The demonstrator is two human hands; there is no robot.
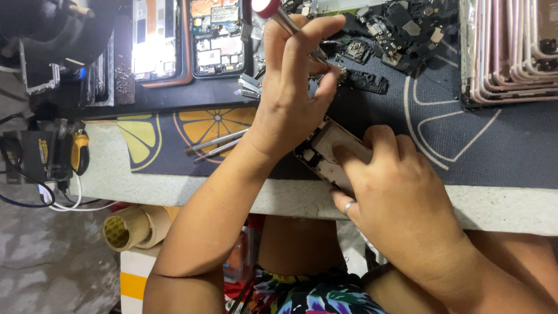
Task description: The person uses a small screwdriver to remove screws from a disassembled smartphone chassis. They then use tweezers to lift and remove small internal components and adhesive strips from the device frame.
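My left hand [293, 87] grips a thin screwdriver [283, 18] with a red and white cap; its shaft slants down to the right between my fingers, and the tip sits among small black parts near a black strip part [369, 81]. My right hand [395, 192], with a ring on one finger, holds an opened phone frame [322, 152] on the dark mat [500, 145] at the bench's front edge, thumb pressed on its pale inner plate. The frame's lower end is hidden under this hand.
Two metal tools [218, 144] lie left of my left wrist on the mat's orange-slice print. Opened phones [215, 38] lie at the back left, loose black parts [401, 29] at the back middle, stacked pinkish phone housings [511, 52] at the back right. A yellow-handled tool [79, 152] and cables sit far left.
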